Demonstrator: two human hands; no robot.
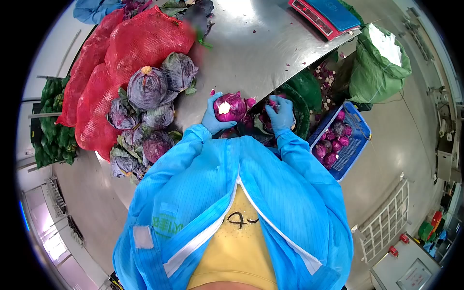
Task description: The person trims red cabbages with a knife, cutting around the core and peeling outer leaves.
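Note:
My left hand, in a blue glove, is wrapped around a red cabbage at the steel table's near edge. A pale cut stem faces up on this purple head, and a loose leaf sticks out at its right. My right hand, gloved too, is over a dark green bin with its fingers curled. A purple bit shows by those fingertips, but what they hold is not clear. Leaf scraps lie beneath and beside this hand. Left of my left hand, several untrimmed red cabbages with outer leaves are piled.
Red mesh sacks lie on the steel table at left. A red and blue scale stands at the far right corner. On the right are a blue crate of trimmed cabbages, a green sack and floor scraps.

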